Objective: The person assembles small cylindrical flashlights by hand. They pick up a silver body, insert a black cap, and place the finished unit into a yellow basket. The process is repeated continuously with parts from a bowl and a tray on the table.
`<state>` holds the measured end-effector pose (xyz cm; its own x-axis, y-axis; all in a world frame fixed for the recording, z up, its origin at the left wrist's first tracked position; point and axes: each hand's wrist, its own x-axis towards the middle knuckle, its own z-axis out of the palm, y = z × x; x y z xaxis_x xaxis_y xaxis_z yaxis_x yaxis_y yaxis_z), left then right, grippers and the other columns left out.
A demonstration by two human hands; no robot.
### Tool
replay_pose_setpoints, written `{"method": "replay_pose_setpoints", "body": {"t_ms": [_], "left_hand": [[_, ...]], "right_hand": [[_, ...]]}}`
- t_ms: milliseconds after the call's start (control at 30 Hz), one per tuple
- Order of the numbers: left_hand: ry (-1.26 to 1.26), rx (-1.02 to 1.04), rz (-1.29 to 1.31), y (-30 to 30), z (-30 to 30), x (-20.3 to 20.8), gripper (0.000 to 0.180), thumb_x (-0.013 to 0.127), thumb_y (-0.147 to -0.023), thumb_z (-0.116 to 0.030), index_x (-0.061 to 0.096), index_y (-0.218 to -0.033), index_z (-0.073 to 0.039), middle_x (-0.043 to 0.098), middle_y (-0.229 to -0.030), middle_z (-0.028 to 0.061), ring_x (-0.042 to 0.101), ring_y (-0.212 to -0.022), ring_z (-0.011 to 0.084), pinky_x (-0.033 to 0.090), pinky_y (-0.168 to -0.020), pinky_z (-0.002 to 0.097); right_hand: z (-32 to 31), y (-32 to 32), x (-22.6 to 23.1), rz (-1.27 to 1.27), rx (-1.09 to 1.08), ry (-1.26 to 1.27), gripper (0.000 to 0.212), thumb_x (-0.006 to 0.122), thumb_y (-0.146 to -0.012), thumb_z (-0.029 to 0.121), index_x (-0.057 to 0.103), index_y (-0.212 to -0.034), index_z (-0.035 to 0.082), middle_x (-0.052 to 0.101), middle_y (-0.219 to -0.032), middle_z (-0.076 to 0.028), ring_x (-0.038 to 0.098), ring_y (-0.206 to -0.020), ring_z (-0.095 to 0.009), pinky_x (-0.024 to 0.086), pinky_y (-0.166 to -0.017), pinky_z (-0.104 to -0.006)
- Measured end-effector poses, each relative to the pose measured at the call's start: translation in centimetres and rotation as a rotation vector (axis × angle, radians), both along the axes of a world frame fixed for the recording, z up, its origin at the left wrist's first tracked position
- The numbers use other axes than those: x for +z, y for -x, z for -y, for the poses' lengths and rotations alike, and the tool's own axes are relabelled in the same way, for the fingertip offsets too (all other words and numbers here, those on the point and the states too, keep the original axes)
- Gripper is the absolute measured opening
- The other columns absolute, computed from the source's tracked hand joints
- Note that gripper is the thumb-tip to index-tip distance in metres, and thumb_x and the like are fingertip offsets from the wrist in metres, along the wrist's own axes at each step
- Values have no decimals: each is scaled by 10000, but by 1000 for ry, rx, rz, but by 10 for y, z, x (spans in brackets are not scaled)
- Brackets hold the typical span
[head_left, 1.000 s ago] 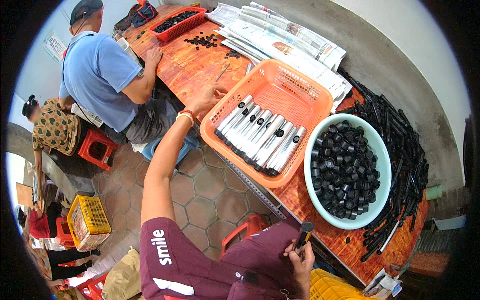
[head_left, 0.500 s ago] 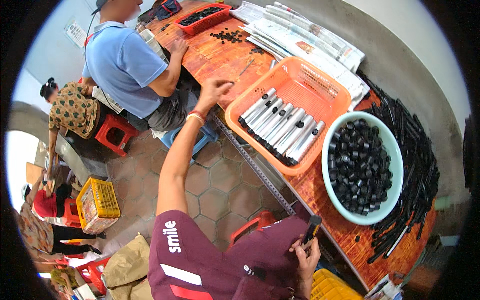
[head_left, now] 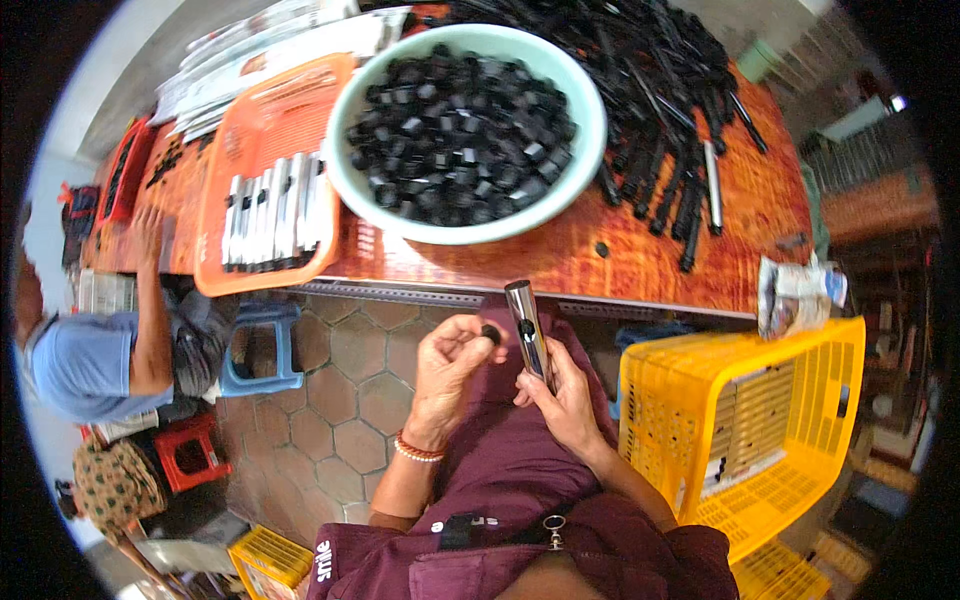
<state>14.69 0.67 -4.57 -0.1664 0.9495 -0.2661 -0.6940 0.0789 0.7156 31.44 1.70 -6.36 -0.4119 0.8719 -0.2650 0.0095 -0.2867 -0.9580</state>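
Observation:
My left hand is raised in front of me, its thumb and fingertips pinching a small round black cap. Beside it, my right hand is wrapped round the lower part of a shiny silver tube with a black button on its side. The tube stands nearly upright, its upper end free, and the cap is apart from it. Beyond both hands, a pale green basin full of black caps rests on the table. An orange basket to its left holds a row of similar silver tubes.
The table bears a heap of long black strips at right and newspapers at back left. Yellow crates stand at my right, a crumpled packet above them. A co-worker sits at left near a blue stool.
My left hand has come back from beyond the orange basket and now holds a black cap near the tube in my right hand. My view has swung right.

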Motion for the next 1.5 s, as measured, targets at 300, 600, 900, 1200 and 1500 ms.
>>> {"method": "replay_pose_setpoints", "body": {"t_ms": [300,600,900,1200,1500], "left_hand": [[89,-94,-146,-46,5,-19,150,659,-879,-59,608,-1007,0,648,-867,32,614,-736,95,510,-703,227],[84,84,-314,-53,10,-21,96,668,-864,-26,641,-952,1,662,-835,33,614,-706,78,515,-670,218],[21,259,-393,-66,15,-26,122,674,-856,-13,600,-954,-14,619,-831,-3,564,-710,42,473,-642,175],[-25,319,-546,-81,16,-33,189,558,-912,-13,541,-1097,25,566,-1039,58,556,-909,106,467,-802,243],[-99,86,-383,-75,27,-39,383,487,-945,-63,459,-1299,82,588,-1170,120,570,-1054,162,455,-918,293]], "right_hand": [[16,-20,-13,123,-94,-124,472,605,-888,104,417,-1290,-57,652,-935,-178,667,-754,-217,533,-640,-330],[22,-18,-11,252,-68,-233,507,607,-884,160,408,-1280,-87,617,-925,-268,647,-837,-403,505,-714,-417],[27,-14,-17,377,-60,-461,495,596,-872,125,405,-1270,-99,598,-986,-322,618,-892,-456,503,-741,-460],[30,-22,-18,342,-52,-484,499,592,-867,111,397,-1275,-101,595,-995,-324,612,-895,-465,497,-744,-469],[32,-32,-8,353,13,-456,508,596,-860,105,392,-1286,-85,598,-1008,-303,620,-896,-449,497,-741,-456]]}}
